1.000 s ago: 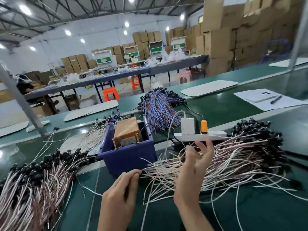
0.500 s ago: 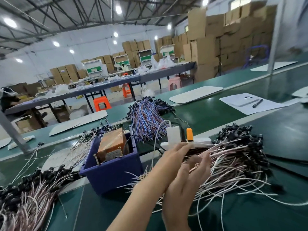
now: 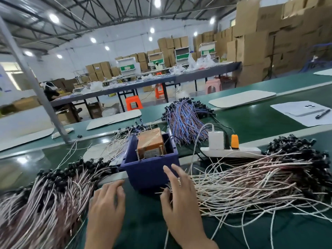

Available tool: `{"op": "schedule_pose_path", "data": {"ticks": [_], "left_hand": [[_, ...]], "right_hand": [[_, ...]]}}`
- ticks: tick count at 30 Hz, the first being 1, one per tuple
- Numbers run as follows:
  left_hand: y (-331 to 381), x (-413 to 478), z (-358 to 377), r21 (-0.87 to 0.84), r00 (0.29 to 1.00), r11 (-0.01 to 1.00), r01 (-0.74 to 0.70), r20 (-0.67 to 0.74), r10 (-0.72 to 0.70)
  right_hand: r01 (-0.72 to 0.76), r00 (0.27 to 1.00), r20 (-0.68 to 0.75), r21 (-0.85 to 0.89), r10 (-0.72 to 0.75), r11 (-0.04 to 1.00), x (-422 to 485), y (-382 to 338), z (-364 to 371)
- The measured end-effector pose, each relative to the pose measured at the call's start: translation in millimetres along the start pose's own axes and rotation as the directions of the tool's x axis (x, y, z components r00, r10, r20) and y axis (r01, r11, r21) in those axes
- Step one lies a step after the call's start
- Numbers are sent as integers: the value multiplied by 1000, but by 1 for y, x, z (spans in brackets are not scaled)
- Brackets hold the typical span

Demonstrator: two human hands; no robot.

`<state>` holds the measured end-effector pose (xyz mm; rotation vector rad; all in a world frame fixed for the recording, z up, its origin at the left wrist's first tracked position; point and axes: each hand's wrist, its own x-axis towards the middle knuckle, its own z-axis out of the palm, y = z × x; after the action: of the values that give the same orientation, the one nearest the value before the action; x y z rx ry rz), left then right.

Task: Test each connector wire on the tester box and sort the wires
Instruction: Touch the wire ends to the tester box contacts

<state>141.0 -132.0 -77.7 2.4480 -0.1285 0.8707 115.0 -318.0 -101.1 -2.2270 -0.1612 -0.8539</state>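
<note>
Green tabletop (image 3: 143,223), head view only.

Left hand (image 3: 107,207): low centre, palm down. Its fingers (image 3: 115,187) are loosely spread and slightly bent, nothing gripped. The tips sit just beside the left wire pile (image 3: 45,198). It's motion-blurred, so I can't tell if they touch the surface.

Right hand (image 3: 181,200): palm down, fingers (image 3: 172,175) wide apart and mostly straight, not closed round any wire. The index tip shows in front of the near wall of the bin (image 3: 152,173). The thumb is at the loose ends of the right wire pile (image 3: 251,180); touching or just short, can't tell.

Layout:
- The blue bin sits centre, between the two piles.
- The tester box (image 3: 150,142) is orange-brown and stands inside the bin.
- Both piles are pink-white wires, black connectors at the far ends.
- A blue-purple wire bundle (image 3: 185,119) lies behind the bin.
- A white power strip (image 3: 231,152) lies right of the bin, at the right pile's far edge. It carries a white charger (image 3: 216,140) and an orange plug (image 3: 234,139).
- Far right, a paper sheet (image 3: 287,109) has a phone (image 3: 303,111) and a pen (image 3: 322,114) on it.
</note>
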Motion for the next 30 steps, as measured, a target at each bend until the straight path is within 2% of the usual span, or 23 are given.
{"op": "schedule_pose_path", "data": {"ticks": [1,2,4,6,12,17,19,24,30], "left_hand": [[-17,-2,-6,141,998,989,54,-42,-49],[-30,-4,-12,249,989,958,144,-14,-145],[-43,-4,-16,366,936,888,280,102,-337],[-53,-2,-16,412,908,861,298,156,-389],[-57,-2,-13,411,924,862,297,103,-368],[-51,13,-10,345,971,915,209,37,-235],[-52,29,-9,410,969,893,185,76,-235],[-68,58,-9,648,910,752,121,231,-345],[-80,55,-7,673,934,738,48,231,-272]], "right_hand": [[-18,1000,-13,-20,18,1000,3,5,-8],[-25,999,30,-37,26,999,5,3,-9],[-30,998,59,-50,33,998,0,-5,-2],[-16,998,56,-74,21,997,2,2,-5],[-3,999,50,-97,8,995,-1,3,-2],[46,998,46,-146,-39,988,1,2,1],[59,998,43,-145,-53,988,0,2,1],[41,998,46,-141,-35,989,-1,3,0],[15,999,42,-102,-10,995,-1,3,-1]]}}
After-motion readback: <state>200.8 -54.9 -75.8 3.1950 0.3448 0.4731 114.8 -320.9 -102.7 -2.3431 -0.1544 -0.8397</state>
